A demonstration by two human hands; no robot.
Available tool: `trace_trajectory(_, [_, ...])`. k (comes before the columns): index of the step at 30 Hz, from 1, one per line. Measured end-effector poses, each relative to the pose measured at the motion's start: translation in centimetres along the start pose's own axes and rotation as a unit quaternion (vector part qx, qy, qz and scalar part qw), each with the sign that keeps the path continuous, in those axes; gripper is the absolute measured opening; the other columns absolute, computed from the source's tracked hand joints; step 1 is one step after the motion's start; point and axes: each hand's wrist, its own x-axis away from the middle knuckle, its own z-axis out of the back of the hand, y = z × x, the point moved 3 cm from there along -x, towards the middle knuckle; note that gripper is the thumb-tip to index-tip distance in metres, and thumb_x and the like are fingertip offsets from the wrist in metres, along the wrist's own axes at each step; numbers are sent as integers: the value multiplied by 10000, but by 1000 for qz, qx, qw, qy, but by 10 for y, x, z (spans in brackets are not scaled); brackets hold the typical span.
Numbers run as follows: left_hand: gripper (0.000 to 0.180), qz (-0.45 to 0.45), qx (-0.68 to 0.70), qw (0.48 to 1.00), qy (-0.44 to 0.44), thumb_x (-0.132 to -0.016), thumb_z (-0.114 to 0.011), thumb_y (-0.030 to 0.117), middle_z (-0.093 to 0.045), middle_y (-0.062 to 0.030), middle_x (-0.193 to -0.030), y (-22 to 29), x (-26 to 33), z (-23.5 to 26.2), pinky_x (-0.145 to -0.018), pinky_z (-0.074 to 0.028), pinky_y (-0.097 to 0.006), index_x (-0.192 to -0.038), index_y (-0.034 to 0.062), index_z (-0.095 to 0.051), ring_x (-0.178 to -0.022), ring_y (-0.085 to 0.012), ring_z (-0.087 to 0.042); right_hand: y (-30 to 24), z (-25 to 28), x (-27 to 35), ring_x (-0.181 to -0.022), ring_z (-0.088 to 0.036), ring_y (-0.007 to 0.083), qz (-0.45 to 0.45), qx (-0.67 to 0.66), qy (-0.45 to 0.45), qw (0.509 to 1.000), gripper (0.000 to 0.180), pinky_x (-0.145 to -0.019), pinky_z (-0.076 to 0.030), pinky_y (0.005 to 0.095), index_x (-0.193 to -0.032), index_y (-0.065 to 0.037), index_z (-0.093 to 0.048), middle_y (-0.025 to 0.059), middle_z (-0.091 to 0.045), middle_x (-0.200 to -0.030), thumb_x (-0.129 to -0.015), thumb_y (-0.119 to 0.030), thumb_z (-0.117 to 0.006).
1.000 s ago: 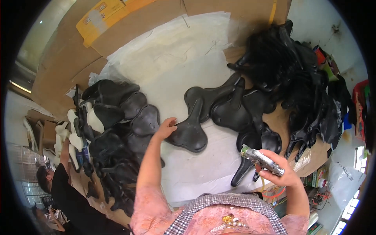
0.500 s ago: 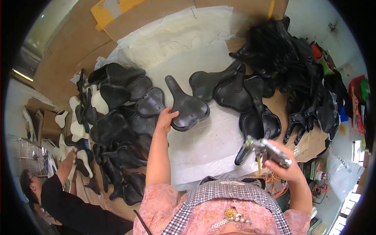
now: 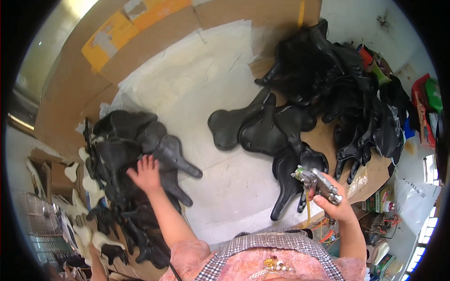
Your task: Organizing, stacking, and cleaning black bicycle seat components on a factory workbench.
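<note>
Saddles (image 3: 170, 151) sit under and beside left hand (image 3: 149, 179), spread wide, contact unclear; right hand (image 3: 341, 208) grips gun (image 3: 318, 180). I'd lift each by its rim, keeping hose (image 3: 308, 210) slack.

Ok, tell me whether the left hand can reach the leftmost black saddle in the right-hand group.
Probably yes: the left hand looks open and empty, and beyond the left pile bare white sheeting leaves the way free to that saddle, though a neighbouring saddle may overlap it.
</note>
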Motion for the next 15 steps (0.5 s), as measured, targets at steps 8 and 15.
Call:
trace_trajectory(8, [833,64,-746,456,-481,-585,-595,58,-405,-178,-1403,-281,-119,-128,-1071,-332,-369,-1389,186,-417,-1331,-327,-341,3,-8,-33,-841,-589,95,-12,48,-37,998,544,-774,-480,250,-1300,-15,-466,46,-631,-929,-819,-123,-697])
trace_trajectory(15, [637,168,-788,306,-507,-597,-710,181,-617,-210,-1107,-250,-82,-143,-911,-472,-395,-1189,4,-556,-998,-309,-606,11,-8,-36,-862,-601,101,-7,57,-25,998,550,-781,-480,257,-1300,-23,-470,44,-634,-942,-808,-102,-703])
